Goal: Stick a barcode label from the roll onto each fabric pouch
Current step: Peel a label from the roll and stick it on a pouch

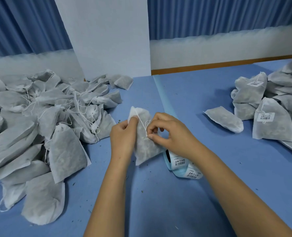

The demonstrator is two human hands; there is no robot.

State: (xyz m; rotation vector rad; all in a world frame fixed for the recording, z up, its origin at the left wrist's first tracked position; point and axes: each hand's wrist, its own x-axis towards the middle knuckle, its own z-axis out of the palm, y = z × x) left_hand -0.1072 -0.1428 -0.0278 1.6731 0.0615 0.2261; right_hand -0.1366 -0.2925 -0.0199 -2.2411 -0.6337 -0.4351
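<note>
A white fabric pouch [144, 146] with dark filling is held up over the middle of the blue table. My left hand [123, 135] grips its upper left edge. My right hand [169, 132] pinches the pouch's white drawstring at its right side, thumb and forefinger together. No label shows on the side of the pouch facing me. The label roll [182, 165], on blue backing with white barcode labels, lies on the table just below my right wrist, partly hidden by the pouch and my arm.
A large heap of unlabelled pouches [39, 120] covers the table's left side. Labelled pouches [275, 106] are stacked at the right, with one single pouch [224, 119] lying in front of them. A white board [107, 36] leans at the back.
</note>
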